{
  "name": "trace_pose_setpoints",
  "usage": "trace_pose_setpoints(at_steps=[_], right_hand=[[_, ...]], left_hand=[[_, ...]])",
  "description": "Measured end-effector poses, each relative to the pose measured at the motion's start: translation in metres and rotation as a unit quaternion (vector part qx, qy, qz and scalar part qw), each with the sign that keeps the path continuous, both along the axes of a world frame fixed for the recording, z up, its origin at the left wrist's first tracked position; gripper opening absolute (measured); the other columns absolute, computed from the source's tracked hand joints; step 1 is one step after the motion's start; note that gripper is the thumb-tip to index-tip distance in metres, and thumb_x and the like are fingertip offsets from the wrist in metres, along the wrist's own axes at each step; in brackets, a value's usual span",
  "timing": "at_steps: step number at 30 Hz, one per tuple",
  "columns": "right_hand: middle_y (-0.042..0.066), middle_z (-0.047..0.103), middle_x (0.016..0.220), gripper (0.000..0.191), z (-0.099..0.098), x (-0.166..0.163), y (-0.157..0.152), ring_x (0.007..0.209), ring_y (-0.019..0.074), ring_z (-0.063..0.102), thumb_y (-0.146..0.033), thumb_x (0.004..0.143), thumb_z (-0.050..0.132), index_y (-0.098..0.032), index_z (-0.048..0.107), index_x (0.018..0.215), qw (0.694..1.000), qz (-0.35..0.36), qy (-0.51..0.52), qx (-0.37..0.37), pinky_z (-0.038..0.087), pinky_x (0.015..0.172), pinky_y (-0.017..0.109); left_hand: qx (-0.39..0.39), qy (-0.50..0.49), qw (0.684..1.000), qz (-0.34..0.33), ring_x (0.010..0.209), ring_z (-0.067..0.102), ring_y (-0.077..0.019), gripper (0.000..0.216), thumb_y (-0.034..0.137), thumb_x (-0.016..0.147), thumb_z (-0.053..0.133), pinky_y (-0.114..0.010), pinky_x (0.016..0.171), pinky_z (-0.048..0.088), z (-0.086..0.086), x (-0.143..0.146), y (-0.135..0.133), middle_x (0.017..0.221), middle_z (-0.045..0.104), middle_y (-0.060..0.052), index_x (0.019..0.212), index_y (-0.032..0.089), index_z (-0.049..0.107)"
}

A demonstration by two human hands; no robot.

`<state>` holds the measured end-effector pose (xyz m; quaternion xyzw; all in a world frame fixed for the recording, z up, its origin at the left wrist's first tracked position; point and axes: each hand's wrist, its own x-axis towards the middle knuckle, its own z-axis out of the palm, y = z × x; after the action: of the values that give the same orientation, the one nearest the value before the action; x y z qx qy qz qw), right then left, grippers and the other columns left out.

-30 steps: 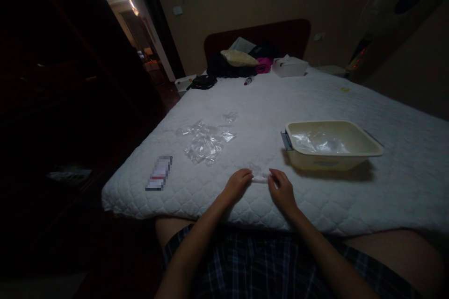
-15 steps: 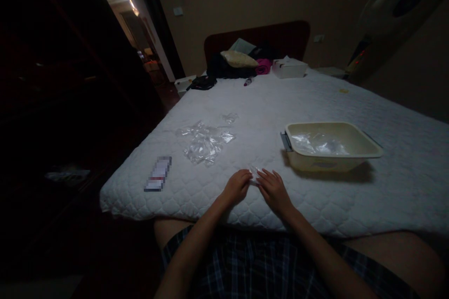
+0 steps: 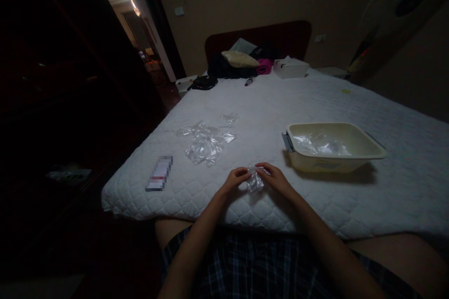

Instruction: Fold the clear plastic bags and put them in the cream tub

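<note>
A small clear plastic bag hangs between my two hands, just above the quilted white bedding. My left hand pinches its upper left side. On the other side, my right hand grips the upper right edge between thumb and fingers. Whether anything lies inside the bag is too blurred to tell. Ahead and to the left, a loose pile of clear plastic bags rests on the bed, with one more bag just beyond it. A cream plastic basin at the right holds more clear plastic bags.
A phone lies near the bed's left edge. By the headboard are a cushion, a rolled magenta cloth, a white box and a dark bag. A standing fan is at the far right.
Both hands have turned, and the plastic bag, mostly covered by fingers before, now hangs visibly below them. The pile and the basin stay where they were.
</note>
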<state>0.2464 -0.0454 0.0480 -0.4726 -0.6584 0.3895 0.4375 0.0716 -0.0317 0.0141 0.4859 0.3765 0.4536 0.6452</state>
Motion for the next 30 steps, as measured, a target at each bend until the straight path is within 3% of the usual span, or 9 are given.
trace_pose_setpoints(at_steps=[4, 7, 10, 13, 22, 27, 30], right_hand=[[0.004, 0.063, 0.082, 0.039, -0.007, 0.000, 0.007, 0.072, 0.0175, 0.058, -0.042, 0.070, 0.060, -0.017, 0.060, 0.099, 0.999, -0.006, 0.018, -0.042, 0.047, 0.067, 0.030], [0.003, 0.062, 0.077, 0.045, -0.015, -0.002, 0.006, 0.066, 0.0157, 0.057, -0.047, 0.067, 0.062, -0.015, 0.058, 0.099, 0.989, -0.016, 0.095, -0.109, 0.047, 0.062, 0.029], [0.005, 0.062, 0.082, 0.045, -0.022, -0.002, 0.002, 0.069, 0.0151, 0.059, -0.053, 0.069, 0.058, -0.016, 0.058, 0.094, 0.965, -0.006, 0.204, -0.166, 0.048, 0.065, 0.029], [0.007, 0.063, 0.089, 0.044, -0.026, -0.002, 0.000, 0.077, 0.0164, 0.060, -0.052, 0.069, 0.059, -0.018, 0.057, 0.096, 0.951, -0.001, 0.246, -0.188, 0.048, 0.068, 0.028], [0.004, 0.064, 0.074, 0.040, -0.032, -0.012, 0.004, 0.064, 0.0148, 0.056, -0.043, 0.056, 0.072, -0.014, 0.060, 0.081, 0.958, -0.024, 0.229, -0.172, 0.044, 0.058, 0.026], [0.003, 0.062, 0.070, 0.040, -0.030, -0.011, 0.005, 0.060, 0.0131, 0.054, -0.044, 0.054, 0.073, -0.013, 0.058, 0.077, 0.954, -0.037, 0.247, -0.168, 0.041, 0.053, 0.024], [0.001, 0.060, 0.065, 0.038, -0.020, -0.005, 0.006, 0.055, 0.0119, 0.052, -0.044, 0.055, 0.072, -0.014, 0.057, 0.072, 0.960, -0.060, 0.231, -0.150, 0.039, 0.050, 0.023]], left_hand=[[-0.044, -0.016, 0.999, -0.012, 0.067, 0.055, -0.0124, 0.032, 0.036, 0.057, 0.075, -0.023, 0.062, 0.040, -0.001, 0.004, -0.007, 0.071, 0.061, -0.003, 0.076, 0.013, 0.065], [-0.068, -0.054, 0.996, 0.016, 0.058, 0.051, -0.0083, 0.032, 0.036, 0.058, 0.074, -0.020, 0.056, 0.037, -0.005, 0.005, -0.005, 0.066, 0.058, -0.001, 0.074, 0.011, 0.064], [-0.084, -0.076, 0.993, 0.043, 0.051, 0.046, -0.0059, 0.034, 0.036, 0.055, 0.076, -0.020, 0.051, 0.034, -0.010, 0.005, -0.001, 0.060, 0.054, 0.001, 0.072, 0.010, 0.062], [-0.070, -0.084, 0.992, 0.058, 0.053, 0.047, -0.0064, 0.033, 0.036, 0.055, 0.075, -0.019, 0.051, 0.034, -0.013, 0.007, 0.001, 0.061, 0.054, 0.001, 0.070, 0.010, 0.061], [-0.079, -0.053, 0.994, 0.052, 0.055, 0.050, -0.0080, 0.032, 0.037, 0.056, 0.075, -0.019, 0.052, 0.036, -0.010, 0.007, -0.003, 0.060, 0.055, 0.000, 0.069, 0.011, 0.061], [-0.088, -0.071, 0.993, 0.046, 0.063, 0.056, -0.0105, 0.033, 0.038, 0.059, 0.073, -0.023, 0.063, 0.043, -0.008, 0.005, -0.005, 0.068, 0.060, -0.003, 0.074, 0.011, 0.062], [-0.080, -0.077, 0.993, 0.043, 0.064, 0.059, -0.0127, 0.034, 0.041, 0.062, 0.070, -0.027, 0.069, 0.045, -0.006, 0.005, -0.006, 0.069, 0.062, -0.005, 0.075, 0.011, 0.062]])
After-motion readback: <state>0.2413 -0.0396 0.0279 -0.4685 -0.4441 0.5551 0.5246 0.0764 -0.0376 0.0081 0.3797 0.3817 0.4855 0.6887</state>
